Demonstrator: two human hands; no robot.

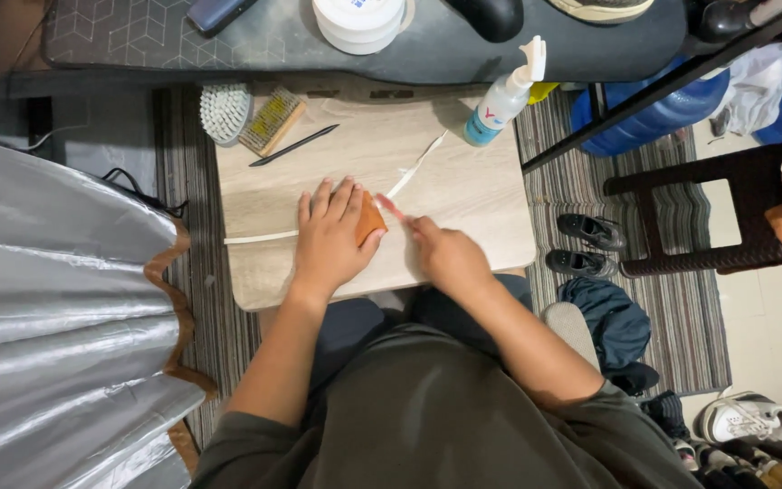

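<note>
My left hand (330, 237) lies flat on a light wooden board (463, 195) resting on my lap, pressing down an orange cloth or sponge (371, 220) under its palm. A long white lace (260, 237) runs from under that hand to the left and also up to the right. My right hand (443, 254) pinches the white lace just right of the orange piece, fingertips nearly touching my left thumb.
At the board's far edge lie a white brush (224, 112), a wooden wire brush (273, 119), a black stick (293, 146) and a spray bottle (502, 98). A grey silvery sheet (47, 299) is left; black shoes (587, 244), a dark stool (708, 217) and a sneaker (746, 418) right.
</note>
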